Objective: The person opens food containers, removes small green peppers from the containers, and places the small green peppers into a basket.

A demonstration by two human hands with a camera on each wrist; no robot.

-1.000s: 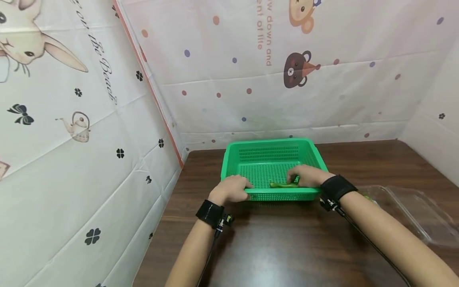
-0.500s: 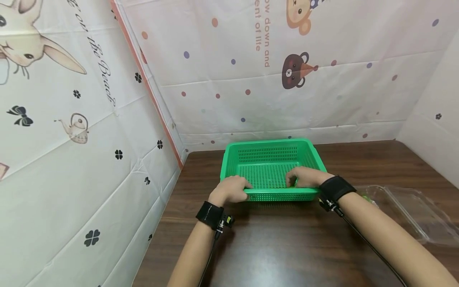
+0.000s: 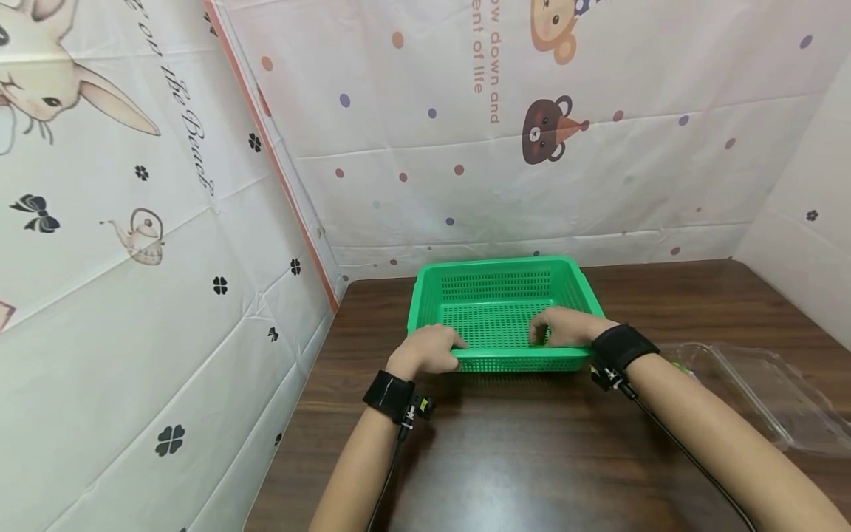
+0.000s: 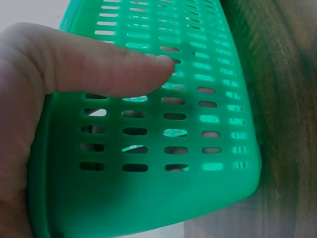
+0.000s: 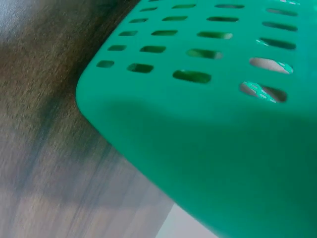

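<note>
1. We see a green perforated plastic basket (image 3: 500, 310) on a dark brown wooden table (image 3: 532, 451), towards the far side, close to the patterned white backdrop (image 3: 532, 162)
2. Our left hand (image 3: 428, 351) grips the basket's near rim at its left corner, fingers curled over the edge; in the left wrist view the thumb (image 4: 99, 64) presses flat against the slotted outer wall (image 4: 173, 129)
3. Our right hand (image 3: 565, 327) lies over the near rim towards the right corner, fingers bent down inside the basket; we cannot tell whether it holds anything there
4. The right wrist view shows only the basket's rounded outer corner (image 5: 208, 124) above the table
5. A clear plastic clamshell container (image 3: 758, 391) lies open on the table, right of the basket and beyond the right forearm
</note>
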